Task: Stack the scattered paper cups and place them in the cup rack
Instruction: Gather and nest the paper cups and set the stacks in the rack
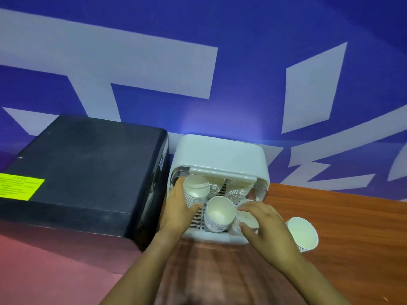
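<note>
From the head view, we see the white plastic cup rack (220,155) pushed back against the blue-and-white wall (242,62), beside a black box-shaped appliance (83,164), with its slatted tray pulled forward so the stacks can be set in from above.

Our left hand (178,208) wraps its fingers and thumb round a tall stack of paper cups (195,191) at the tray's left side, tilted towards us, probably so it can be steadied or seated without toppling. Our right hand (262,225) pinches another stack (245,216) at the tray's front right, thumb below and fingers curled over the rim. We judge it is being lowered into place beside the middle stack (220,214), which stands free in the tray. More stacks sit deeper inside under the rack's lid, too shadowed to count.

One further stack (302,233) waits on the wooden surface (343,216), just right of our right wrist, so the task seems nearly done.

The cups are thin white paper, tapered and round-mouthed with rolled rims that show as fine ridges down each stack. They should crush easily, hence the light grip. The rack is smooth with rounded corners, and the surface has a reddish wood grain.
</note>
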### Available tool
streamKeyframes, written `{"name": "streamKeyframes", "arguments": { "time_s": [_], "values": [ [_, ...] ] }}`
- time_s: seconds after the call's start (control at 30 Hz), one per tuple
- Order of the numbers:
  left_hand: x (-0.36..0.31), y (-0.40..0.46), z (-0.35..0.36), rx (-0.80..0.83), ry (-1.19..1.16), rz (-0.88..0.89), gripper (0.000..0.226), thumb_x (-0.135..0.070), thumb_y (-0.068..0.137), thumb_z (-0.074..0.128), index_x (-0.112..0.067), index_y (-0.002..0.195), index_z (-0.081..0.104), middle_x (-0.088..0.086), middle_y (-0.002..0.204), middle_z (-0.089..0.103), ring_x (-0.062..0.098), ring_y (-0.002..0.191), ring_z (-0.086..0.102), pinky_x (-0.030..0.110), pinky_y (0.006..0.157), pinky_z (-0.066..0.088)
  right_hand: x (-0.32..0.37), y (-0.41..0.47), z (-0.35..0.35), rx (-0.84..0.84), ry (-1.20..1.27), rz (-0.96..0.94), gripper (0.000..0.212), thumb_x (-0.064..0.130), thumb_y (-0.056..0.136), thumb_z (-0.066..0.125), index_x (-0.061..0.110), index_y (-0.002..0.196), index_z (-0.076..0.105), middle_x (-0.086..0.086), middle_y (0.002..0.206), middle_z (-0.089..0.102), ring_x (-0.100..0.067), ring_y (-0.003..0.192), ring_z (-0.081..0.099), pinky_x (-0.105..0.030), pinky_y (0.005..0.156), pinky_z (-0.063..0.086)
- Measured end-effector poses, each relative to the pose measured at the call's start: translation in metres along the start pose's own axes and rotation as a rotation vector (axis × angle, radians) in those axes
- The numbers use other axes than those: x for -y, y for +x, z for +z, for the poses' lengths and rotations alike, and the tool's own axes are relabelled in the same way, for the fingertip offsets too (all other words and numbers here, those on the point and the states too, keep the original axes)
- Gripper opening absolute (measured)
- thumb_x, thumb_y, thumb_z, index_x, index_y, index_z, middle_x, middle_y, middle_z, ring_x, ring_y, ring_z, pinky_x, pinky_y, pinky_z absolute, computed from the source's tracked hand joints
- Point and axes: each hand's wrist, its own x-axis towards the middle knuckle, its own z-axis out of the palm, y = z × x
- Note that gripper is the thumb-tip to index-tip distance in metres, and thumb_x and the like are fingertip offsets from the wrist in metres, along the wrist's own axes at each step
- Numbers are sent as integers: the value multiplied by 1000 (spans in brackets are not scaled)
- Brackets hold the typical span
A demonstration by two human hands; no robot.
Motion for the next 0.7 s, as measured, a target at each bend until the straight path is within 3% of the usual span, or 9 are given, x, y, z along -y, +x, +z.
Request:
{"name": "streamKeyframes", "arguments": {
  "time_s": [0.1,0.23,0.3,0.4,0.5,0.6,0.7],
  "values": [
    [0,7,3,13,-20,-43,75,-19,71,79,-38,129,34,-8,123,54,15,110,55,37,95,49,-31,-19,-25,-87,-75,116,35,33,78,69,30,112,63,13,110,61,-19,101,58,-36,84,47],
    [-3,8,-2,26,-62,-54,79,-11,70,79,-37,130,35,-9,120,57,12,108,58,29,92,48,-59,-35,-44,-45,-211,373,74,49,68,77,34,133,46,9,132,49,-23,117,48,-41,93,43],
    [-5,-1,-6,22,-70,-43,81,-10,68,80,-35,131,36,-9,121,57,9,110,56,28,93,47,-67,-40,-48,21,-152,468,92,54,63,78,35,142,34,9,141,41,-24,126,42,-43,100,40],
    [-10,-31,-5,-32,14,-49,91,-14,68,82,-27,142,30,-2,136,45,15,126,43,34,106,39,-86,-49,-46,49,-38,495,106,52,55,82,38,144,27,6,142,40,-23,129,40,-44,104,38],
    [-43,-77,13,-82,102,82,73,-18,71,80,-26,132,40,-9,127,36,7,118,33,19,99,28,-104,-59,-43,42,74,474,114,46,48,88,31,145,29,3,144,41,-20,133,36,-33,107,33],
    [-76,-101,52,196,-11,234,68,-22,72,75,-36,128,38,-16,125,38,0,114,40,18,98,36,-117,-70,-43,41,196,495,117,28,51,93,25,148,27,2,147,36,-17,135,33,-32,110,29],
    [-91,-97,98,463,35,207,77,-22,77,72,-32,141,30,-17,137,34,-3,127,32,16,107,28,-133,-77,-44,75,282,533,120,17,52,92,23,149,22,0,149,34,-21,135,36,-43,111,34]
  ]
}}
